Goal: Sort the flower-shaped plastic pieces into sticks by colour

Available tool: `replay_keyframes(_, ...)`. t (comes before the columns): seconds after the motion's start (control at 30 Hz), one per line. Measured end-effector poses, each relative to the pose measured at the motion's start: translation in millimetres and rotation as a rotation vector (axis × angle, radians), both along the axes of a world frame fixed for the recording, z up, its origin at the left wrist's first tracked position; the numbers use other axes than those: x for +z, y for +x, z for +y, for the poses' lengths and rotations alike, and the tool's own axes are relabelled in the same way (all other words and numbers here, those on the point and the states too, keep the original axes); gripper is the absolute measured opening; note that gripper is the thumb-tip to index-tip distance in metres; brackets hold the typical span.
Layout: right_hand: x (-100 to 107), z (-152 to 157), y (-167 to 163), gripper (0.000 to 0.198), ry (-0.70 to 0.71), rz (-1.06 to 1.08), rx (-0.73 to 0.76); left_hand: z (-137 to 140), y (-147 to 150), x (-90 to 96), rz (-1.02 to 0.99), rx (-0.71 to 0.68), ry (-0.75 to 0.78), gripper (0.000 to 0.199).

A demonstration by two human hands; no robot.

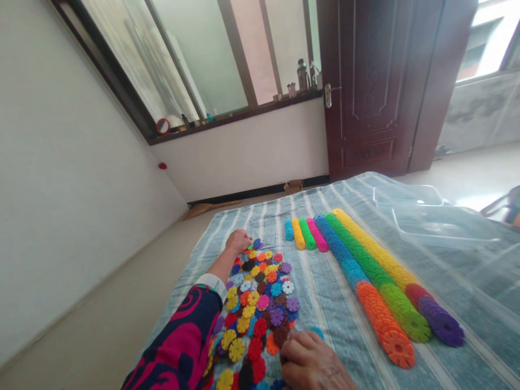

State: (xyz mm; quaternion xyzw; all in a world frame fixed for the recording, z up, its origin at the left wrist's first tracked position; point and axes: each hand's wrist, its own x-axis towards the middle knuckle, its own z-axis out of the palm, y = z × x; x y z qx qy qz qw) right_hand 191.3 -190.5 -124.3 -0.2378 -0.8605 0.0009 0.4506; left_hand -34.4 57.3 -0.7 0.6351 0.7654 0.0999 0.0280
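Observation:
A loose heap of notched plastic snowflake discs (248, 311) in many colours lies on the striped cloth. At the heap's far end is my left hand (239, 241), its fingers bent together beside a green disc (248, 248) and a blue disc (258, 244). Whether it grips one is hidden. My right hand (314, 362) is closed low over the heap's near right edge, knuckles up, its fingertips out of sight. A light blue disc (317, 331) shows just past its knuckles; I cannot tell if the hand holds it.
Right of the heap lie long overlapping rows of discs, including an orange row end (396, 344), a green row (365, 260) and a yellow row (369, 244). Several short rolls (307, 234) lie at the back. Clear plastic boxes (442, 225) stand at the right on the striped cloth (300, 271).

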Motion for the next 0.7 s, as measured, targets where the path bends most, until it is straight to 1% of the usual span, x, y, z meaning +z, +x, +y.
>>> replay_keyframes(0.17, -0.3, 0.8, -0.1, 0.033, -0.017, -0.046, 0.013, -14.1, -13.7, 6.0, -0.103, 0.053, 0.021, 0.011)
replay_keyframes(0.23, 0.4, 0.8, -0.9, 0.033, -0.011, -0.024, 0.0, -19.4, -13.8, 10.1, -0.158, 0.053, 0.043, 0.011)
replay_keyframes(0.3, 0.7, 1.1, -1.7, 0.033, -0.004, 0.011, -0.012, -23.3, -6.9, 14.7, -0.228, 0.024, 0.061, 0.009)
replay_keyframes(0.37, 0.2, 1.8, -2.6, 0.034, 0.002, 0.022, -0.016, -25.7, 8.0, 18.6, -0.308, -0.035, 0.063, 0.006)
replay_keyframes(0.47, -1.2, 3.4, -4.0, 0.037, 0.004, -0.026, -0.021, -28.0, 42.8, 19.3, -0.416, -0.17, 0.042, 0.004)
replay_keyframes(0.6, -1.6, 4.8, -6.1, 0.042, 0.033, -0.02, -0.047, -31.6, 95.8, 8.9, -0.501, -0.358, -0.007, 0.008)
replay_keyframes(0.7, -0.3, 5.2, -7.1, 0.042, 0.072, 0.054, -0.071, -35.0, 128.9, -1.9, -0.486, -0.505, -0.011, 0.009)
